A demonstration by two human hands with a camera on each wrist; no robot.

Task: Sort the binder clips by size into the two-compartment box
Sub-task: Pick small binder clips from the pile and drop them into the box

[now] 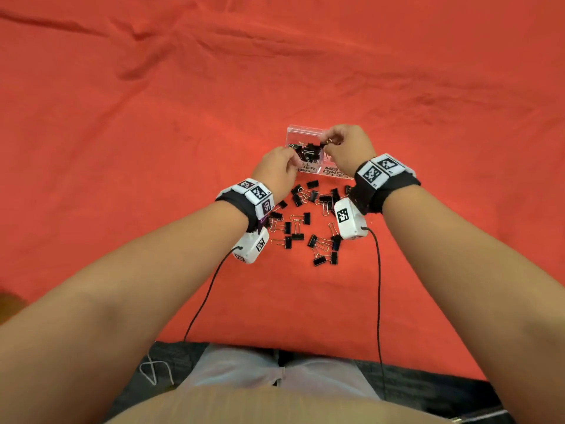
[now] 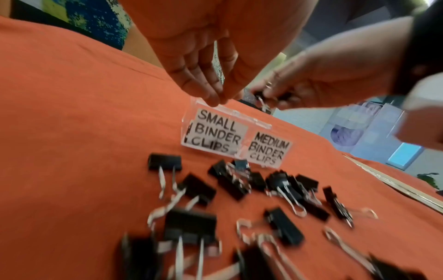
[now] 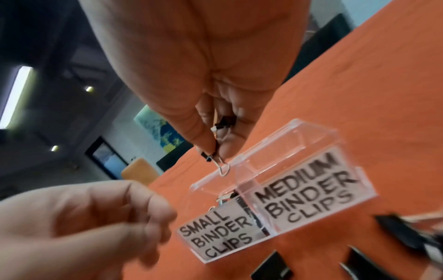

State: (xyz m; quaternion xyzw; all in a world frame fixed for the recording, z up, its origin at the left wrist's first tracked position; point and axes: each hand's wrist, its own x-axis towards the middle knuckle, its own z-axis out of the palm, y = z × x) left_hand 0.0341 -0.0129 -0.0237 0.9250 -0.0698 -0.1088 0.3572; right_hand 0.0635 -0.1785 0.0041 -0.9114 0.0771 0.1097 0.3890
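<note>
A clear two-compartment box (image 1: 334,173) with its lid up stands on the red cloth, labelled SMALL BINDER CLIPS (image 2: 215,132) and MEDIUM BINDER CLIPS (image 3: 304,197). Several black clips (image 1: 308,152) lie in the small side. My right hand (image 1: 328,142) hovers over the box and pinches a small black clip (image 3: 214,156) by its wire handle, with another small clip (image 3: 225,121) tucked under its fingers. My left hand (image 1: 298,162) is above the box's left front corner, fingers loosely together, holding nothing I can see. Loose black clips (image 1: 305,221) lie scattered in front of the box.
Red cloth (image 1: 153,148) covers the whole table, wrinkled at the back. The loose clips (image 2: 235,185) lie between my wrists, under the white wrist cameras (image 1: 350,220) and their black cables. The table's front edge (image 1: 305,347) is at my lap.
</note>
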